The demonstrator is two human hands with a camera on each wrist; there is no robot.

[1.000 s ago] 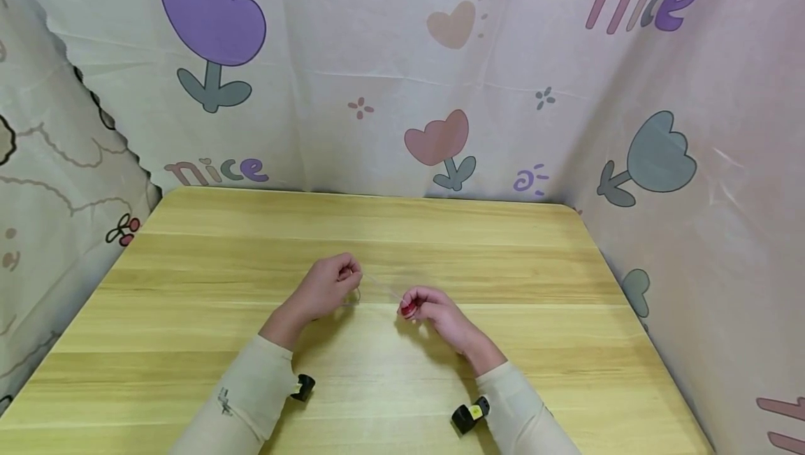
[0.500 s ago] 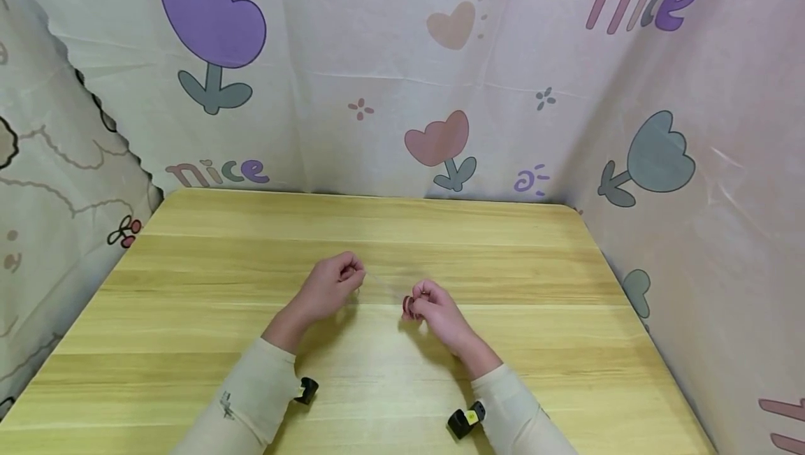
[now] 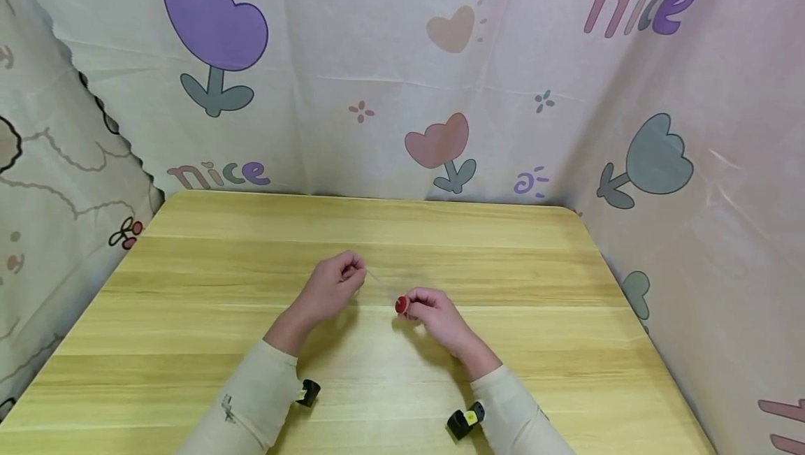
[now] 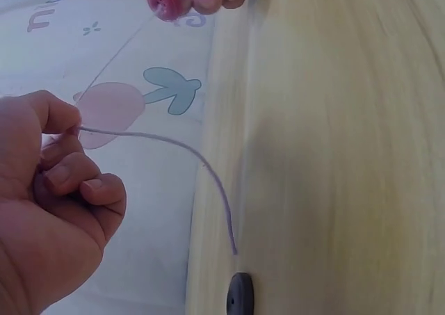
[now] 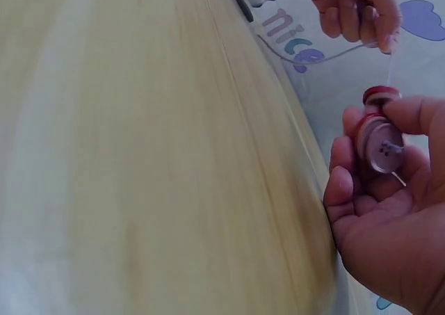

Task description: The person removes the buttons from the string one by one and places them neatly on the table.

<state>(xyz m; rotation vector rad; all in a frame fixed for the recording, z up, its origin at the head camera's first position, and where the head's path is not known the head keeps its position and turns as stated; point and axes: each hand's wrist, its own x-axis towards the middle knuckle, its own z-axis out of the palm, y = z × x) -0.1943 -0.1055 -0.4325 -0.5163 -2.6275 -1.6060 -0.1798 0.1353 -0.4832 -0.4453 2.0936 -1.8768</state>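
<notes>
My left hand (image 3: pixel 333 284) pinches a thin pale string (image 4: pixel 167 140) between thumb and forefinger, above the table. One part of the string runs taut from these fingertips to several threaded buttons in my right hand (image 3: pixel 437 312). A red button (image 3: pixel 401 305) sits at the front, and a brownish button (image 5: pixel 384 148) with the string knotted through its holes is at the back. My right thumb and fingers hold this group. The free string end curves down from the left hand, close to a dark disc like a button (image 4: pixel 240 295); whether they are joined, I cannot tell.
Beneath both hands lies a wood-grain table (image 3: pixel 377 385). A printed cloth curtain (image 3: pixel 352 42) hangs behind and on both sides. Black wrist cameras (image 3: pixel 465 420) are worn at the cream sleeves (image 3: pixel 251 392).
The red button, first partly covered by the right fingers, now shows its face toward the left hand. My right hand has turned slightly, while the left has barely moved.
</notes>
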